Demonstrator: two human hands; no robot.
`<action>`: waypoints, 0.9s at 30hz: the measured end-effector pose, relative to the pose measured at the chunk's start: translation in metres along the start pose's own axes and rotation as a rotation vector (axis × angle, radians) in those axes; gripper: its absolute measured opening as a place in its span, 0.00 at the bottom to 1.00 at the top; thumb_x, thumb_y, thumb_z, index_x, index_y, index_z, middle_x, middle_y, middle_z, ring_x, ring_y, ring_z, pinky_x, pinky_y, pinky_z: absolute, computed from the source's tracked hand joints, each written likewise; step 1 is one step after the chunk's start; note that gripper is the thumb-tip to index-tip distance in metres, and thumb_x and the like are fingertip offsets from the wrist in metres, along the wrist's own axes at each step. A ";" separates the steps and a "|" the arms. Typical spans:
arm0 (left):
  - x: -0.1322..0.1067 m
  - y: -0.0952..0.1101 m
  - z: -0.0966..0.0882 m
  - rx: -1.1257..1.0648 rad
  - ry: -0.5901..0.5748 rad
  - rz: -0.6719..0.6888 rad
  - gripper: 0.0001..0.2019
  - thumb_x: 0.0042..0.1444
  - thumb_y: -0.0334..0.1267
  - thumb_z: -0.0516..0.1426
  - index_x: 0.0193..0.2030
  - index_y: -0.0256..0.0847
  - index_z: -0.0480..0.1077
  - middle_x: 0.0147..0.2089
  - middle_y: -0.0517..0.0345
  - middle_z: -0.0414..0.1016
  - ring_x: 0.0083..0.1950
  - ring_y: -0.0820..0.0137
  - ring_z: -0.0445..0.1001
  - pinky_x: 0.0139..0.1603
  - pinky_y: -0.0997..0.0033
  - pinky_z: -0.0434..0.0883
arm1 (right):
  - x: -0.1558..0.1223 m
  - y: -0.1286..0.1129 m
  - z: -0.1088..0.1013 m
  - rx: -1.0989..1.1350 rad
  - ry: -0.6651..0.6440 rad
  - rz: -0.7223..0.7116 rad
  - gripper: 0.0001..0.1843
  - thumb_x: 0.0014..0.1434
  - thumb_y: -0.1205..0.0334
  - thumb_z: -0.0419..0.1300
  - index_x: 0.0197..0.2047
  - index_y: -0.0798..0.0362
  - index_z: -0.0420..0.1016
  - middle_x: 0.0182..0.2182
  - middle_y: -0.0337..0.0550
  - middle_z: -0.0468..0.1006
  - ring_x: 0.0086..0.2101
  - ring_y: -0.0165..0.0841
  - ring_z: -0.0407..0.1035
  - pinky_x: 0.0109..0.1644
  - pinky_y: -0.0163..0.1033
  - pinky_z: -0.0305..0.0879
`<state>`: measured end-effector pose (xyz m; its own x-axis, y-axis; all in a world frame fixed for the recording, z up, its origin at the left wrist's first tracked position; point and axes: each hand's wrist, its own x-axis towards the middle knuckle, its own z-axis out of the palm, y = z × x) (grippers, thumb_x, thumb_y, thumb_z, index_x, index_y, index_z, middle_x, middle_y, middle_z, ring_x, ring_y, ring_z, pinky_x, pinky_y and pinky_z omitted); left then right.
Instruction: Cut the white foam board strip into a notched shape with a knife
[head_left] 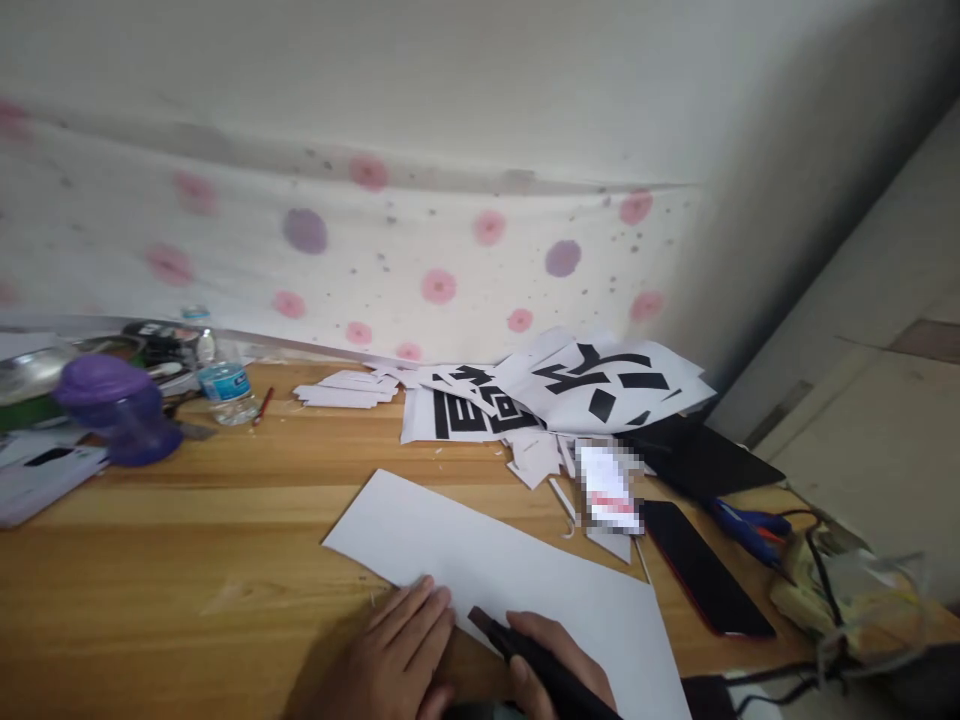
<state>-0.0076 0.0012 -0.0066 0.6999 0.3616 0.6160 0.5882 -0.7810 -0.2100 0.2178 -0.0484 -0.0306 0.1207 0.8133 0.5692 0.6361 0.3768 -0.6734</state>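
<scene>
So the thing in hand is a black pen-like tool [551,670], out over the near edge of a white sheet [525,560]. The right grip [574,650] has it pinched between thumb and fingers, a bit behind the tip. It points away from the person and leftwards, toward the left grip, with its long axis slanting from lower right up to the brownish tip. Can't tell if the tip actually touches the paper.

My guess is the tool is light, stiff and not very slippery, so the barrel just behind the tip is the place to hold it.

The left grip [401,650] lies flat, fingers side by side, fingertips at the sheet's near edge, nothing pinched. The sheet's long axis runs from far left to near right. I'd expect it to be light, bendy, easy to crease and quick to slide on wood, so press it flat or lift it by the edges.

Further out on the wooden tabletop [187,560] there's a dark phone [712,570] and blue pliers [750,530] to the right, printed sheets [555,405] with black shapes at the back, and a water bottle [225,385] plus purple cup [112,400] over left.
</scene>
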 end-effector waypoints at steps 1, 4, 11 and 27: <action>0.000 0.002 -0.001 -0.018 0.001 -0.023 0.16 0.60 0.40 0.54 0.52 0.38 0.74 0.54 0.56 0.78 0.54 0.65 0.77 0.55 0.71 0.74 | 0.001 -0.001 0.001 0.027 0.020 0.009 0.12 0.57 0.53 0.61 0.40 0.48 0.81 0.32 0.44 0.85 0.29 0.38 0.80 0.33 0.33 0.79; 0.000 0.008 -0.004 -0.068 0.002 -0.078 0.15 0.60 0.37 0.54 0.52 0.37 0.73 0.54 0.54 0.78 0.54 0.63 0.77 0.55 0.66 0.75 | 0.002 -0.010 0.002 0.086 0.058 0.051 0.13 0.58 0.50 0.60 0.39 0.48 0.80 0.32 0.44 0.84 0.28 0.38 0.80 0.31 0.34 0.79; -0.003 0.013 -0.003 -0.185 -0.013 -0.167 0.15 0.59 0.35 0.54 0.50 0.34 0.73 0.52 0.46 0.79 0.55 0.59 0.76 0.56 0.57 0.76 | 0.011 -0.028 -0.007 0.082 0.002 0.115 0.12 0.57 0.53 0.61 0.41 0.47 0.80 0.36 0.45 0.84 0.34 0.41 0.80 0.31 0.39 0.80; -0.003 0.009 -0.017 -0.353 0.153 -0.206 0.12 0.60 0.27 0.50 0.37 0.41 0.74 0.37 0.53 0.81 0.40 0.67 0.80 0.44 0.68 0.79 | 0.014 -0.041 -0.010 0.145 -0.082 0.135 0.12 0.58 0.59 0.57 0.41 0.53 0.79 0.36 0.46 0.84 0.38 0.38 0.80 0.41 0.40 0.77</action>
<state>-0.0109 -0.0152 0.0027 0.4986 0.4695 0.7287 0.5165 -0.8360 0.1852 0.2012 -0.0568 0.0102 0.1316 0.8918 0.4329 0.5011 0.3169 -0.8053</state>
